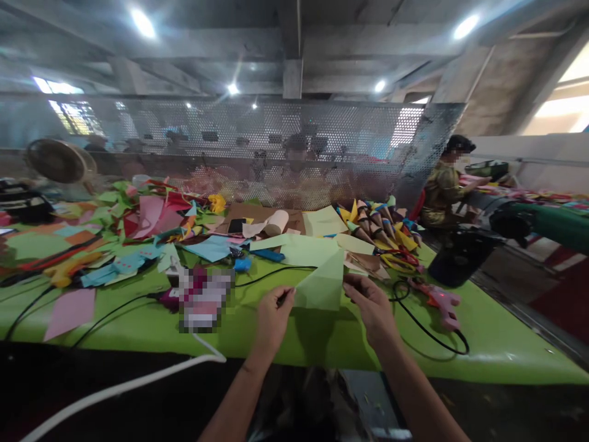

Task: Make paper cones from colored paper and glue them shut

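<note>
Surface: green-covered table, its near edge across the foreground. A white bar slants past at left, in front of that edge.

Close in: a pale green sheet between the hands, raised over the near part of the table, shadow beneath. Left hand pinches its left edge, thumb against forefinger. Right hand has thumb and forefinger drawn together at the right edge; its other fingers are curled, their grip unclear. A slanting edge crosses the sheet's upper part; whether fold or overlap, cannot tell.

Right of the hands: pink glue gun, red light showing, cord looped near the right forearm. Likely the worst hazard: tip possibly hot, and a sleeve or wrist catching the loop could drag it into skin or paper. Uneven pull between the two pinches could crease or tear the sheet.

Farther: pale green papers just beyond the sheet, easily snagged by its top edge; a brown paper roll; pointed paper cones, crushable if knocked; heaped coloured scraps at left.

Beyond: perforated screen, a fan, a seated person off right.
</note>
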`<state>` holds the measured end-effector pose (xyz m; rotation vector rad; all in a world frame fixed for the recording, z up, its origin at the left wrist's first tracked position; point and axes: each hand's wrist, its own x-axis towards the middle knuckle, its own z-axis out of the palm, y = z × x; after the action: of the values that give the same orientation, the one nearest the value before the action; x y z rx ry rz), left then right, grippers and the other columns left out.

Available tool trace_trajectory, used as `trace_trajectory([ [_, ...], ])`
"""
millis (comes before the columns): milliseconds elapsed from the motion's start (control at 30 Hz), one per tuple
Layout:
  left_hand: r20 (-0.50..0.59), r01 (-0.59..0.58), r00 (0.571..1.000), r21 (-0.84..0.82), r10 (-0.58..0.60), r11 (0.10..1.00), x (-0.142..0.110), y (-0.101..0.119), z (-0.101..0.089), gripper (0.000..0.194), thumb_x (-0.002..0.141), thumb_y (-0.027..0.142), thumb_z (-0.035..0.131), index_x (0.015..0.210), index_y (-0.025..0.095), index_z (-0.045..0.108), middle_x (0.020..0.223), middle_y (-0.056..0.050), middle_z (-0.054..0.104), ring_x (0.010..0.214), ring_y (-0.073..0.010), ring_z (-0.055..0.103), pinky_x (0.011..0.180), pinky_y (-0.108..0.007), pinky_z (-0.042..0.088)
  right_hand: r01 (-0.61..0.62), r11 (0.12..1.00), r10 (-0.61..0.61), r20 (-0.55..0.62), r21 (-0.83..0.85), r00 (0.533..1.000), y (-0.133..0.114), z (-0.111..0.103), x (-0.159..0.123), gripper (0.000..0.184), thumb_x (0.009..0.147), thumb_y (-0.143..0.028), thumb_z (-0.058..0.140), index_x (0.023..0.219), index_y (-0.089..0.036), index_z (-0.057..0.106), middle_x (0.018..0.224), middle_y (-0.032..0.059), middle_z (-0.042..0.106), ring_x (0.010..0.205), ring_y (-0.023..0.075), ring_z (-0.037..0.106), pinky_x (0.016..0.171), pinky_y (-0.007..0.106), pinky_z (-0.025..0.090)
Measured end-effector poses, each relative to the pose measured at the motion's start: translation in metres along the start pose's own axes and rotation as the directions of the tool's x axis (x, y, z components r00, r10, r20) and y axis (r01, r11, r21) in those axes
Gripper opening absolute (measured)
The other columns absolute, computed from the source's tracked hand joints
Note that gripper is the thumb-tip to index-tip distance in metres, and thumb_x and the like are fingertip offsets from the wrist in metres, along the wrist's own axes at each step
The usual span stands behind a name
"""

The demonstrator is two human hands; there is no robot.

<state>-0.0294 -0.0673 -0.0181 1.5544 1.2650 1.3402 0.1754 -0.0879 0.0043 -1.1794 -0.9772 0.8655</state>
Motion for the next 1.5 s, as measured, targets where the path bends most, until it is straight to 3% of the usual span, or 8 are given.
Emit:
trace_trajectory([
  [267,0.005,-0.049,0.999,0.009,0.049,0.999,-0.003,0.000,0.001,0.029,0.087,0.042,0.056,0.086,0.017,0.071,0.083,-0.005,0.072,0.077,-0.0194,0.065,0.071,-0.028,0.049,-0.027,0.999,0.028,-0.020,0.033,0.999,-0.002,0.002,-0.002,0.036,0.068,-0.045,0.078,0.095,-0.021,0.071,0.082,0.0026,0.069,0.073,0.0169,0.056,0.067,0.028,0.040],
  [500,-0.004,-0.092,0.996,0.059,0.092,0.994,-0.004,-0.001,0.000,0.028,0.089,0.040,0.056,0.086,0.017,0.071,0.085,-0.006,0.073,0.079,-0.0193,0.066,0.071,-0.027,0.050,-0.035,0.997,0.035,0.001,0.068,0.999,-0.003,0.001,0.001,0.037,0.063,-0.040,0.083,0.092,-0.021,0.070,0.075,-0.0008,0.066,0.064,0.0131,0.051,0.060,0.025,0.037],
  [600,-0.019,-0.120,0.992,0.111,0.123,0.987,-0.005,0.000,0.001,0.026,0.091,0.037,0.055,0.087,0.017,0.071,0.086,-0.006,0.073,0.080,-0.0191,0.066,0.073,-0.028,0.050,-0.047,0.995,0.044,0.036,0.087,0.998,-0.008,0.003,-0.002,0.031,0.062,-0.040,0.084,0.081,-0.021,0.070,0.070,-0.0026,0.064,0.060,0.0113,0.049,0.057,0.024,0.036],
  [833,0.016,-0.245,0.968,0.300,0.251,0.922,-0.004,0.002,0.005,0.017,0.090,0.027,0.059,0.088,0.018,0.073,0.087,-0.006,0.074,0.082,-0.0199,0.067,0.078,-0.031,0.050,-0.171,0.979,0.145,0.217,0.108,0.965,-0.009,0.013,-0.007,0.035,0.058,-0.047,0.087,0.073,-0.017,0.077,0.067,0.0047,0.074,0.061,0.0194,0.062,0.062,0.030,0.048],
  [1200,0.083,-0.315,0.946,0.468,0.314,0.826,0.000,0.029,0.013,0.009,0.088,0.017,0.065,0.090,0.021,0.072,0.090,-0.002,0.075,0.087,-0.0196,0.066,0.083,-0.034,0.043,-0.243,0.945,0.184,0.259,0.219,0.948,-0.008,0.024,-0.015,0.033,0.060,-0.041,0.088,0.083,-0.019,0.079,0.077,0.0054,0.078,0.065,0.0208,0.069,0.068,0.032,0.053],
  [1500,0.054,-0.329,0.935,0.503,0.351,0.799,-0.003,0.031,0.019,0.011,0.089,0.016,0.062,0.093,0.020,0.071,0.091,-0.005,0.072,0.087,-0.0207,0.063,0.080,-0.032,0.044,-0.240,0.932,0.185,0.215,0.271,0.959,-0.008,0.033,-0.021,0.028,0.060,-0.036,0.088,0.079,-0.017,0.078,0.074,0.0051,0.077,0.065,0.0208,0.069,0.067,0.031,0.054],
])
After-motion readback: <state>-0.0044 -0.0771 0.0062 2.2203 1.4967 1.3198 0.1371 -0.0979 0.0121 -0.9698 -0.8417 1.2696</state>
